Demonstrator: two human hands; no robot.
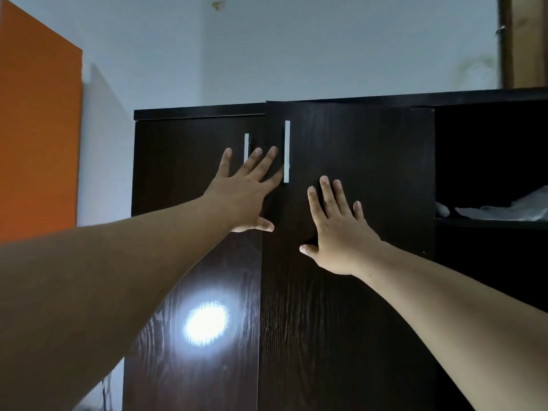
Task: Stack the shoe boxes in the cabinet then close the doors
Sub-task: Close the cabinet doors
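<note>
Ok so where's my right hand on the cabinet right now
In the head view your right hand lies flat, fingers spread, on the right door, just below and right of its silver handle; the left hand is beside it on the left door.

Left hand (246,197), right hand (341,232) flat on cabinet doors (355,161).

Both arms stretched forward, left hand (247,188) and right hand (338,229) flat, fingers spread

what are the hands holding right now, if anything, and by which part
Nothing is held. The left hand and right hand lie flat with straight fingers against the left door and right door; neither grips a handle.
</note>
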